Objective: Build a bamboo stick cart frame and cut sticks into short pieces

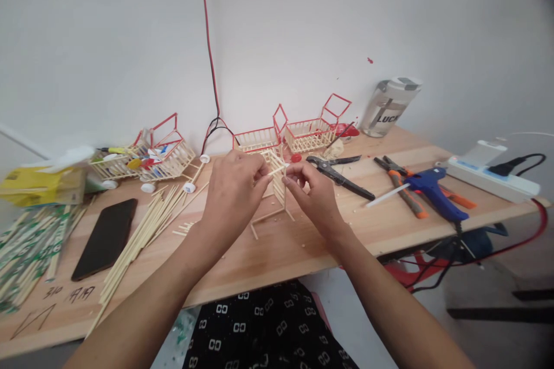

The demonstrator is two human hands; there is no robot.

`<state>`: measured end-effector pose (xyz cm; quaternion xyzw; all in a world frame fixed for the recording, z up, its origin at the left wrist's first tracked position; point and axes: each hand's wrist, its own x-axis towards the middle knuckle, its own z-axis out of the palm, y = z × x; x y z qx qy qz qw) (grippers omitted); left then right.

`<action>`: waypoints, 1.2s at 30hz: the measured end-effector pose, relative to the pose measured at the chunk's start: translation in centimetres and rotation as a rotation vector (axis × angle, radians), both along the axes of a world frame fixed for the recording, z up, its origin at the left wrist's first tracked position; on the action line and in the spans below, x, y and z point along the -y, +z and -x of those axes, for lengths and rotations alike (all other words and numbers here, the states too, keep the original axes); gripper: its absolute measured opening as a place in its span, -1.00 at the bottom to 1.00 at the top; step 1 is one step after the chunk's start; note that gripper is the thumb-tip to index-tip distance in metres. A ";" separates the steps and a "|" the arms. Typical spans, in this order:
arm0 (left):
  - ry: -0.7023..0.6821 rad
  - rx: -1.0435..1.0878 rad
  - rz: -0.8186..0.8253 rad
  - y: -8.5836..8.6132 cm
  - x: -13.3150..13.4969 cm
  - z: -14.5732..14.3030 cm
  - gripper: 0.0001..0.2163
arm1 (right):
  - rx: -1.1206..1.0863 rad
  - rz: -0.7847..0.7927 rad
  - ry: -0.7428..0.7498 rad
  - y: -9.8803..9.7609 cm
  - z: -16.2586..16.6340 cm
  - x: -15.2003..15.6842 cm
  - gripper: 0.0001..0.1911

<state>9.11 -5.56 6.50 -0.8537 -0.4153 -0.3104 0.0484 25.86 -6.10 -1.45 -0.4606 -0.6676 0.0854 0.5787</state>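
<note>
Both my hands meet above the middle of the wooden table (277, 248). My left hand (234, 196) and my right hand (309, 190) each pinch one end of a short bamboo stick (277, 170). Just behind and below the stick stands a small pale stick frame (277, 196) with legs resting on the table. The fingers of both hands are closed round the stick's ends.
A bundle of long bamboo sticks (142, 230) and a black phone (106, 237) lie at left, with chopstick wrappers (26, 248). Red-and-pale stick baskets (303, 132) stand at the back. Black cutters (340, 176), orange pliers (407, 190), a blue glue gun (437, 190), a power strip (493, 176) and a bottle (387, 106) are at right.
</note>
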 end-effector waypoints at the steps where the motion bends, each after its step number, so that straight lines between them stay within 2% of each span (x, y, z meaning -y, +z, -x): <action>1: 0.000 -0.002 0.002 0.0 0.0 0.0 -0.91 | -0.002 -0.001 0.004 0.0 0.0 0.0 -0.94; 25: 0.002 -0.062 0.015 0.4 -0.1 0.0 -0.92 | -0.018 0.035 0.023 0.0 0.2 0.1 -0.97; 36: 0.021 -0.052 -0.062 0.1 -0.3 0.2 -0.93 | -0.021 0.048 0.005 -0.3 0.0 0.1 -0.91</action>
